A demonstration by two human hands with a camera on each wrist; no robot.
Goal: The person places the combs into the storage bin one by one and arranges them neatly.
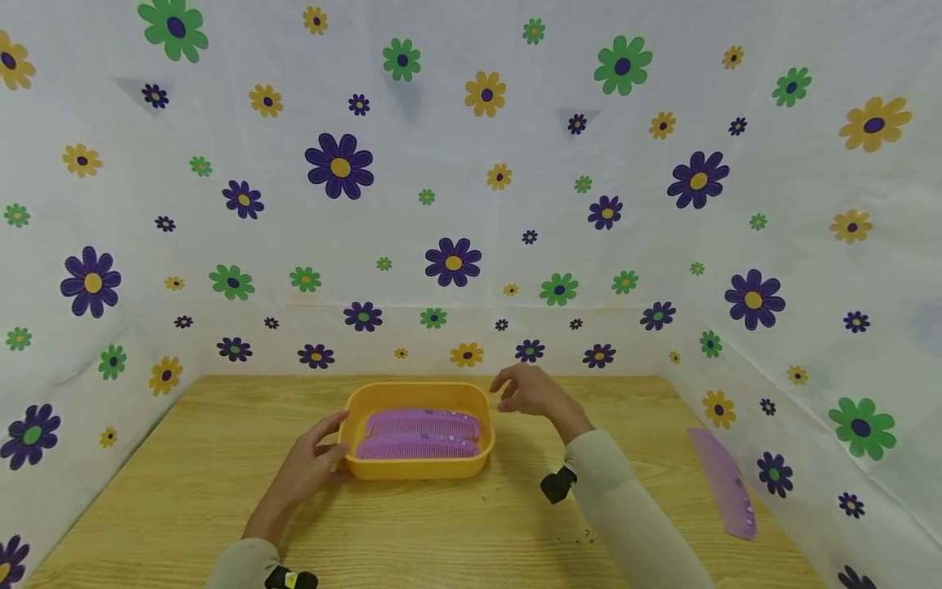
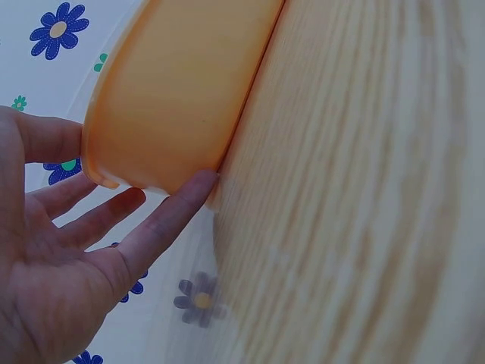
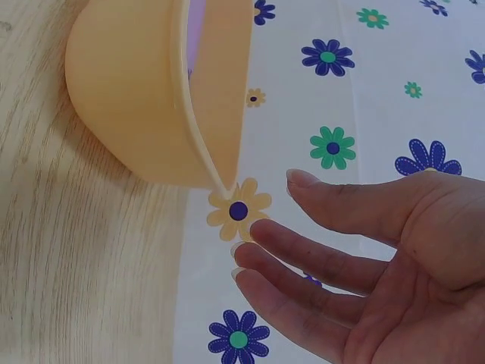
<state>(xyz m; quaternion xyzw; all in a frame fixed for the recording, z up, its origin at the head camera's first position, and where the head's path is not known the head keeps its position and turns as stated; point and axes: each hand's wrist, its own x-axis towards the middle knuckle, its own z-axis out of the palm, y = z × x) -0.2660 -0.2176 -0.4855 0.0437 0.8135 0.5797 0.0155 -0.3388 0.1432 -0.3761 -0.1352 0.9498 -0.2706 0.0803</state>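
— Left hand (image 1: 305, 470), nearest us: why flat against the yellow basin (image 1: 418, 468)?
— Straight fingers brace its left wall so it sits steady mid-table (image 1: 184, 507). Two purple combs (image 1: 419, 436) lie inside.
— Beyond?
— Right hand (image 1: 533, 393) hovers relaxed, empty, past the far-right rim. Another comb (image 1: 724, 483) lies along the table's right edge.

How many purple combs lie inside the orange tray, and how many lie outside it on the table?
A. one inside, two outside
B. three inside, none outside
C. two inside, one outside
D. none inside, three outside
C: the head view shows two purple combs side by side in the orange tray, and a third comb lying apart on the table near the right wall.
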